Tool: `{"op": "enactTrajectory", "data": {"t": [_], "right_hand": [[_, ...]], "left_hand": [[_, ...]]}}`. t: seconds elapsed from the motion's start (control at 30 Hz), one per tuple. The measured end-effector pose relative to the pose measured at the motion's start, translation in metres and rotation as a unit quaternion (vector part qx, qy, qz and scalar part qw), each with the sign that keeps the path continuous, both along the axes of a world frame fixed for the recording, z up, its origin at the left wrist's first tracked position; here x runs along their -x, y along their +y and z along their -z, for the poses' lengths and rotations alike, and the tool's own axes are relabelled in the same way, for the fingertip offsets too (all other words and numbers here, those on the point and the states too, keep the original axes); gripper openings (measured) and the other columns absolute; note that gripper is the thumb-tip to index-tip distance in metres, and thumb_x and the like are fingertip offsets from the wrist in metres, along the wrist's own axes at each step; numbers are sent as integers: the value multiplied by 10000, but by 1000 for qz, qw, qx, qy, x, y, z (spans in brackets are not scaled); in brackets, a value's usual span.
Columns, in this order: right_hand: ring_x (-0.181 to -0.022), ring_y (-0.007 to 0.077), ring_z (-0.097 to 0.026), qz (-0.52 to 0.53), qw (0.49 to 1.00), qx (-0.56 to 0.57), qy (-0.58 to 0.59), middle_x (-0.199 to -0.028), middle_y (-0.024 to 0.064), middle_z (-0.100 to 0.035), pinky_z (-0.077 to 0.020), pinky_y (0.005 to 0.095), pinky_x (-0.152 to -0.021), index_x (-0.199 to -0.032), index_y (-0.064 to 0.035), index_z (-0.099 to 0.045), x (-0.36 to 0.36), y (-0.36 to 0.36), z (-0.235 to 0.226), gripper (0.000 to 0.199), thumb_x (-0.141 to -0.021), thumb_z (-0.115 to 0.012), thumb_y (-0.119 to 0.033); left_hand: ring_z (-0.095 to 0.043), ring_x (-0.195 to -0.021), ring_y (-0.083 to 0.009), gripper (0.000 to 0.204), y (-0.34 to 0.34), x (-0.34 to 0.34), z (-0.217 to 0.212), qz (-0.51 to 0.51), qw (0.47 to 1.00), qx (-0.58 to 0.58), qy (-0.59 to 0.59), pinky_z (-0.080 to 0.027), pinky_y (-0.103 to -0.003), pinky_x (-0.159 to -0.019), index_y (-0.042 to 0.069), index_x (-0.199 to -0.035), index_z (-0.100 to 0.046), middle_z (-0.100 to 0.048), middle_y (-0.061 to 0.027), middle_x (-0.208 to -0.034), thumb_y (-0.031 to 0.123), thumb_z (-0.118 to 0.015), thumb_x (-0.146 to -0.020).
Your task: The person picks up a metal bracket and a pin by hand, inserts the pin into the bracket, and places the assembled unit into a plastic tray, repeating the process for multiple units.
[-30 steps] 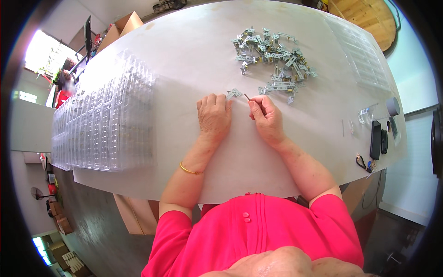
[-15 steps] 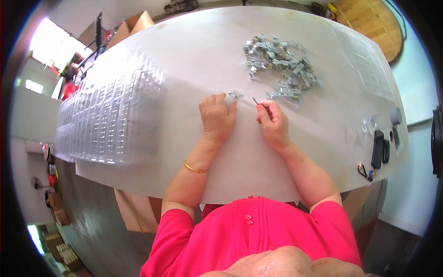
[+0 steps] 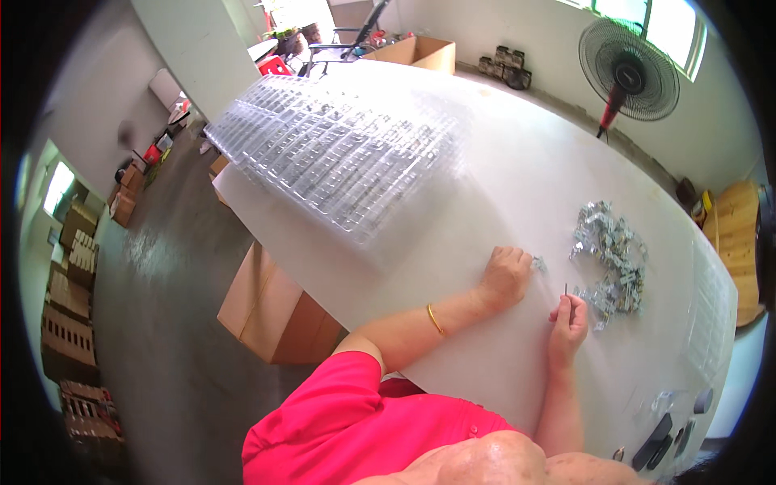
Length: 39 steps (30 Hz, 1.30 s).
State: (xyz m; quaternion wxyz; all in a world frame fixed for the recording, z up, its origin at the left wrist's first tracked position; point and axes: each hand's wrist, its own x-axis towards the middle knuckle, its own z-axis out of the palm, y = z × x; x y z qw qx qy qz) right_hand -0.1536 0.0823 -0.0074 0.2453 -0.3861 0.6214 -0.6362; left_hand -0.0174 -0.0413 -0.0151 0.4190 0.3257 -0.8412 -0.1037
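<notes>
My left hand (image 3: 507, 277) rests on the table with its fingers curled. A small silver-grey metal part (image 3: 539, 263) sticks out at its fingertips; most of the grip is hidden behind the hand. To the right, my right hand (image 3: 569, 322) pinches a thin dark rod (image 3: 566, 288) that points upward from between thumb and fingers. Just beyond the right hand lies a loose heap of similar metal parts (image 3: 621, 257), silver-grey with a few yellowish bits.
Stacked clear plastic trays (image 3: 323, 153) cover the table's far left. More clear trays (image 3: 705, 315) lie at the right edge. A dark case (image 3: 653, 443) and a grey roll (image 3: 703, 400) sit near right. A cardboard box (image 3: 279, 311) stands below the table edge; a fan (image 3: 629, 77) stands behind.
The view has swung to the left, so the table and both hands appear farther right and turned. My hands still hold the metal part and the thin rod.
</notes>
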Motion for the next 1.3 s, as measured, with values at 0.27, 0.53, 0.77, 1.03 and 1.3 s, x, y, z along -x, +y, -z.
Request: {"op": "enactTrajectory", "data": {"t": [0.27,0.53,0.77,1.03,1.3], "right_hand": [[-662,55,-494,-3,1000,1,6,-732,-26,-531,-427,213,-631,-982,-54,-587,6,0,4,121,-1008,-567,-171],[-646,61,-477,-3,1000,17,-26,-721,-31,-505,-420,221,-615,-969,-57,-577,2,-2,2,110,-1009,-554,-156],[-645,60,-486,-4,1000,24,-17,-710,-22,-523,-417,214,-610,-970,-52,-579,1,-1,-1,104,-1009,-548,-143],[-647,46,-504,-1,1000,1,4,-706,-29,-543,-432,212,-621,-970,-60,-585,6,-2,4,113,-1003,-563,-165],[-644,48,-503,7,1000,-3,-8,-714,-31,-542,-431,205,-608,-975,-60,-589,3,1,2,98,-1005,-562,-149]], "left_hand": [[-588,-811,-277,151,22,-12,-58,27,992,-13,122,-419,-396,-810,53,-914,-598,-610,-98,-834,82,-711,-817],[-589,-707,-212,81,14,-136,-202,2,990,51,131,-458,-339,-709,17,-901,-649,-629,-86,-782,42,-703,-847],[-647,-672,-150,154,-140,-255,-248,-252,964,-50,72,-516,-285,-659,-18,-892,-694,-704,-101,-743,135,-694,-880],[-703,-752,-242,295,-258,-291,-212,-322,944,-62,-38,-538,-361,-751,37,-834,-742,-731,-144,-808,323,-724,-762],[-714,-804,-277,262,-294,-277,-189,-372,913,-110,-125,-544,-368,-769,89,-820,-758,-730,-164,-828,324,-734,-708]]}}
